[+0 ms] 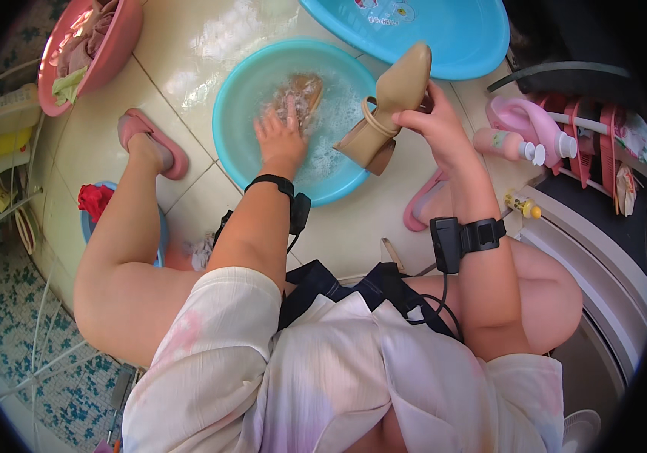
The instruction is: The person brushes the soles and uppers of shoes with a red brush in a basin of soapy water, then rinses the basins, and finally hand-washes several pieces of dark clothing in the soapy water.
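A turquoise basin of sudsy water stands on the tiles in front of me. In it lies a tan shoe, partly under the water. My left hand reaches into the basin with its fingers spread, over the near-left side of that shoe; whether the fingertips touch it I cannot tell. Above the basin's right rim, my right hand grips a beige heeled shoe between thumb and fingers. This shoe is tilted, toe pointing up and away, its block heel toward me and a thin strap on its left side.
A larger blue basin sits at the far right, and a pink basin with cloths at the far left. A small blue tub stands by my left leg. Bottles lie at right beside a pink rack.
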### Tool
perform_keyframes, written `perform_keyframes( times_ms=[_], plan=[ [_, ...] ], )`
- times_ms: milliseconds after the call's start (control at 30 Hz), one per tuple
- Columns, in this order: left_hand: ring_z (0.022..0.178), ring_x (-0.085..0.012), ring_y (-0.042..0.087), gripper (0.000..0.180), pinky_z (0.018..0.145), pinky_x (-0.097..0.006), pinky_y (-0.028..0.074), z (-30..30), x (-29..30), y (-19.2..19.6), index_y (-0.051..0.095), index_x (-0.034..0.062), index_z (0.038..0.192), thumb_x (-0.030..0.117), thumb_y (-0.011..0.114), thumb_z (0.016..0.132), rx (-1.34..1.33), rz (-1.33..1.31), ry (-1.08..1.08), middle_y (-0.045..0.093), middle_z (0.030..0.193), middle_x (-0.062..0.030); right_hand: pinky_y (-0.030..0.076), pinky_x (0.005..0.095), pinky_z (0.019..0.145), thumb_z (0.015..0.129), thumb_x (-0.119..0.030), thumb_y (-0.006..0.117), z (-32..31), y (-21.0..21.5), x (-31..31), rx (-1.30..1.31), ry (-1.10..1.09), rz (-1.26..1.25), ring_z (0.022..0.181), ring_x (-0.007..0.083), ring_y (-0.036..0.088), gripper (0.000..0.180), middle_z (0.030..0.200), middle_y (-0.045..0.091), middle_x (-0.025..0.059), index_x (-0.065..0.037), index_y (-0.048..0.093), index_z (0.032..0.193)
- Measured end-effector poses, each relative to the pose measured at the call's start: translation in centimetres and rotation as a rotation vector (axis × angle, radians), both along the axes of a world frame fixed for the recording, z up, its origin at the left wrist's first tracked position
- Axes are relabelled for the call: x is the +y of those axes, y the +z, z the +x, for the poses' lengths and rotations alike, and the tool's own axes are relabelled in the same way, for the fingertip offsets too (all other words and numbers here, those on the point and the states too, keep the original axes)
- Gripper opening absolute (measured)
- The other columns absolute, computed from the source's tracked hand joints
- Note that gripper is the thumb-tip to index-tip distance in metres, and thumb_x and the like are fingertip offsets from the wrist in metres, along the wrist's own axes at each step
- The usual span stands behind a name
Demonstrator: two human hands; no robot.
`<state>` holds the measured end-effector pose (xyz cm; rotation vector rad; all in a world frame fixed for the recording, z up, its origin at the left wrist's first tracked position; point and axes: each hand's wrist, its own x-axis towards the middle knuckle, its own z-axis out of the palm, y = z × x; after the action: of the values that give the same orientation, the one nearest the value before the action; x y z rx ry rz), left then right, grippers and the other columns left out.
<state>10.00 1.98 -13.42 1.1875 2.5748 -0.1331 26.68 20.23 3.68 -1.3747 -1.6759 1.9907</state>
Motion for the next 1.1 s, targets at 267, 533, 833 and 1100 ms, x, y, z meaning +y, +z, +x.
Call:
perform_keyframes(
  times_ms=[267,533,833,1100],
  plan=[
    [0.127,-0.0354,0.040,0.083,0.104,-0.049,0.034,-0.3,0.4,3.1,0.018,0.0167,0.150,0.021,0.065,0.082,-0.094,0.200,0.099,0.038,0.137,-0.0195,0.042,0.0370,0.098,0.062,-0.010,0.075,0.9,2.2,-0.5,0.078,0.002,0.107,0.114,0.0257,0.054,0.093,0.127,0.051,0.0164,0.000,0.029,0.143],
    [0.109,-0.0361,0.053,0.100,0.091,-0.041,0.046,-2.7,-0.5,9.5,0.022,0.0133,0.149,0.018,0.080,0.067,-0.164,0.465,0.219,0.046,0.120,-0.0207,0.045,0.0357,0.092,0.065,-0.011,0.074,1.4,3.9,-0.9,0.217,-0.033,0.164,0.110,0.0232,0.055,0.088,0.123,0.053,0.0157,0.000,0.032,0.142],
    [0.107,-0.0325,0.056,0.095,0.089,-0.040,0.049,-3.7,-0.9,15.6,0.029,0.0070,0.143,0.017,0.082,0.065,-0.314,0.870,0.186,0.048,0.122,-0.0209,0.045,0.0355,0.092,0.065,-0.012,0.074,1.2,5.7,-1.2,0.282,-0.010,0.200,0.108,0.0234,0.055,0.091,0.124,0.052,0.0152,-0.001,0.029,0.143],
    [0.112,-0.0296,0.057,0.087,0.089,-0.037,0.051,-2.5,-0.7,13.2,0.028,0.0063,0.138,0.007,0.079,0.067,-0.797,0.946,0.428,0.048,0.132,-0.0144,0.045,0.0363,0.094,0.065,-0.010,0.074,2.2,4.3,-1.4,0.250,-0.034,0.193,0.110,0.0243,0.055,0.091,0.125,0.052,0.0151,-0.001,0.029,0.143]
  ],
)
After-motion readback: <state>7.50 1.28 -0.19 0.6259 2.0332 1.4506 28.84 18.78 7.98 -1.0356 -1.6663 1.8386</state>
